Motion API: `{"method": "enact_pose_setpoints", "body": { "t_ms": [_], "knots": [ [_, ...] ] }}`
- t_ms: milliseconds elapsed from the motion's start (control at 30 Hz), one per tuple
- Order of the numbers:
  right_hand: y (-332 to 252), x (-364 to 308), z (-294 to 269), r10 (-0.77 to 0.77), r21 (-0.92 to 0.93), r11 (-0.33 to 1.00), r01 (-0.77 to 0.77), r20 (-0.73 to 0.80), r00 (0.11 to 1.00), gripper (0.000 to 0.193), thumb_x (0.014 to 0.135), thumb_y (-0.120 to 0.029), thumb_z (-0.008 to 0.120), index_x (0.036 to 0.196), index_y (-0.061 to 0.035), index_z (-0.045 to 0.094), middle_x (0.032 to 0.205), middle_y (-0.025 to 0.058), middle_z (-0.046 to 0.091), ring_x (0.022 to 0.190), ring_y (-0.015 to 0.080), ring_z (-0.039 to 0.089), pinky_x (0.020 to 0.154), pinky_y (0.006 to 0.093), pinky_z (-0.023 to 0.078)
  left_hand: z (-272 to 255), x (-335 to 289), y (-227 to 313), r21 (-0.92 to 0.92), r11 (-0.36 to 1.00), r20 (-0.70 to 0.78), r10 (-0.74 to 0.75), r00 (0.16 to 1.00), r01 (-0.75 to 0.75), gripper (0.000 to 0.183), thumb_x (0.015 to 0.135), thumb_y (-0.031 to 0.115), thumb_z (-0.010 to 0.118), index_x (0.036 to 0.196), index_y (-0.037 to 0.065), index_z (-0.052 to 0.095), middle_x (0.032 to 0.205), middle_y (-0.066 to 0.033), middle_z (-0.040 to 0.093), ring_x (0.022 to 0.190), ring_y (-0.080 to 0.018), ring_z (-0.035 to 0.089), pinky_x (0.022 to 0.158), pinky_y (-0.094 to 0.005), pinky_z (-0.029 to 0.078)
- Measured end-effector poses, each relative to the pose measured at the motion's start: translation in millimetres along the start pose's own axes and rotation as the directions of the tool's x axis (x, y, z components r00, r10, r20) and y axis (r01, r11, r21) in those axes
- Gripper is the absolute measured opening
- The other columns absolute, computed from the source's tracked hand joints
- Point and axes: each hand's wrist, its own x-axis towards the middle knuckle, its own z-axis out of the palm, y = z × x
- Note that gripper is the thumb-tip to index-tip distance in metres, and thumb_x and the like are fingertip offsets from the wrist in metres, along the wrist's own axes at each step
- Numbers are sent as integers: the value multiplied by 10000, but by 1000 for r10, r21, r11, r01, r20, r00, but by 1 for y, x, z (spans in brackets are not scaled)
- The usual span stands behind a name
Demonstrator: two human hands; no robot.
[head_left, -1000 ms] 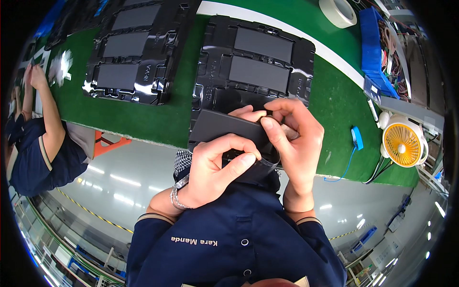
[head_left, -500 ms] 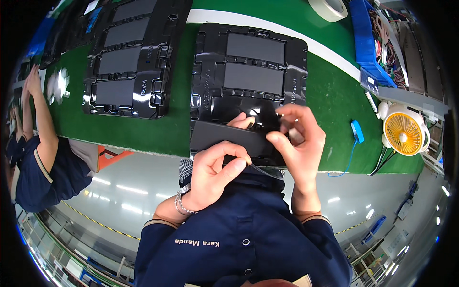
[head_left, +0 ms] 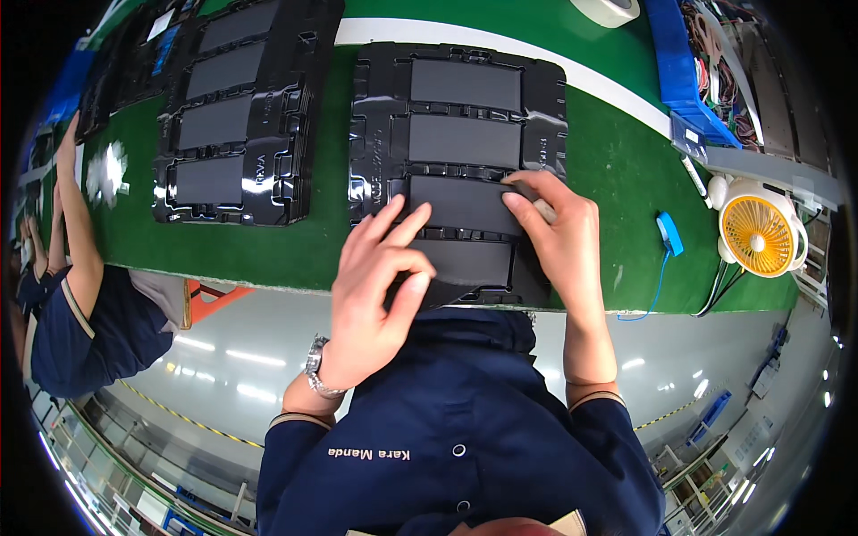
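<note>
A black moulded plastic tray [head_left: 380, 67] lies before me, with dark flat rectangular panels in its recesses. The third panel from the far side [head_left: 456, 202] sits between both hands. My right hand [head_left: 563, 219] is closed, thumb and forefinger at that panel's far right corner. My left hand [head_left: 371, 281] hovers over the tray's near left side. Its thumb and forefinger are pinched together on what looks like a clear film [head_left: 454, 302], hard to see over the dark tray; the other fingers stretch toward the panel's left end. Nearest me lies another panel [head_left: 474, 263].
A stack of similar trays [head_left: 299, 107] stands to the left on the green table [head_left: 608, 241]. At the right are a yellow-and-white fan [head_left: 758, 237], a blue corded item [head_left: 668, 234] and a blue bin [head_left: 675, 67] of wires. A co-worker [head_left: 98, 313] is at far left.
The panel that was tilted up at the near side now lies flat in the third recess. My left hand has shifted left with its fingers stretched; my right hand has come down onto the panel's corner.
</note>
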Motion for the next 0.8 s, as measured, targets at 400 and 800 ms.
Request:
{"method": "enact_pose_setpoints", "body": {
  "t_ms": [400, 800],
  "knots": [
    [-42, -30, -23, -352, 228, 914, 337, 29, 935, 33, 834, -31, 655, 850, -23, 627, 713, 89, 609, 579, 247, 605, 522, 328, 470, -2, 9, 5, -195, 969, -49, -167, 985, 155, 55, 855, 46, 635, 877, -5, 633, 920, -80, 575, 851, -176, 564, 799, -281, 456],
    [-45, -29, -1, -279, 268, 928, 259, 36, 960, 79, 846, -82, 683, 874, -25, 635, 677, 70, 609, 509, 194, 591, 492, 310, 454, -2, 8, 6, -572, 779, 82, -259, 962, 258, 113, 926, 89, 603, 966, -15, 619, 920, -40, 596, 849, -96, 594, 737, -222, 490]
  ]
}}
